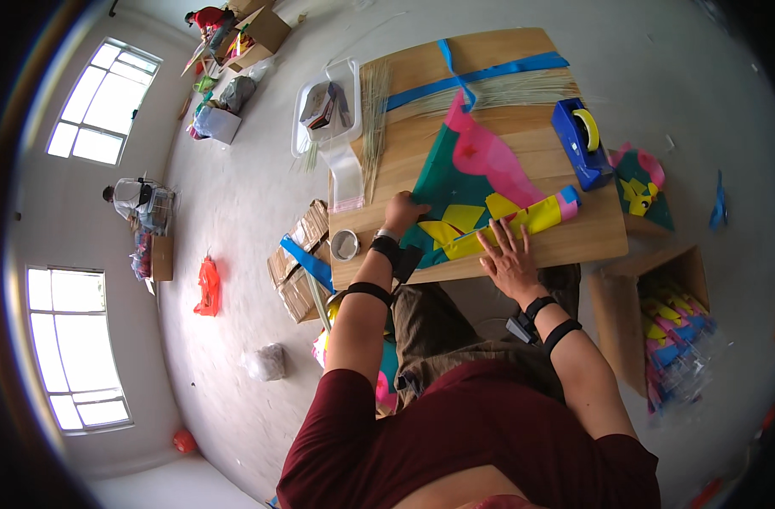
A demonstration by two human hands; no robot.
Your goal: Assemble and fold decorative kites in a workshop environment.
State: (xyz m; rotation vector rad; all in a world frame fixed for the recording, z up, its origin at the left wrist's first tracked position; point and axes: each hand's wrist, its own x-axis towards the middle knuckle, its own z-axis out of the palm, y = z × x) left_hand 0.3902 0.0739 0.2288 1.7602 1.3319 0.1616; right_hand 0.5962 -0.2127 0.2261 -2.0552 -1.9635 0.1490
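Note:
A thin coloured cloth (445, 180) in green, pink and yellow lies across the wooden table, its pink tip pointing to the far side. Its near edge forms a rolled or folded yellow band (540, 218) running up to the right, with pink and blue at its end. My left hand (402, 214) is closed on the cloth's left edge, thumb on top. Spread flat, the fingers of my right hand (508, 257) press on the yellow band from the near side. Both wrists wear black straps with small devices.
A blue tape dispenser (581, 144) stands at the table's right edge. Thin pale sticks (523, 90) and blue strips (489, 75) lie at the back. A clear bin (354, 110) and a tape roll (345, 245) are at left. Cardboard boxes (616, 322) flank the table; people work far left.

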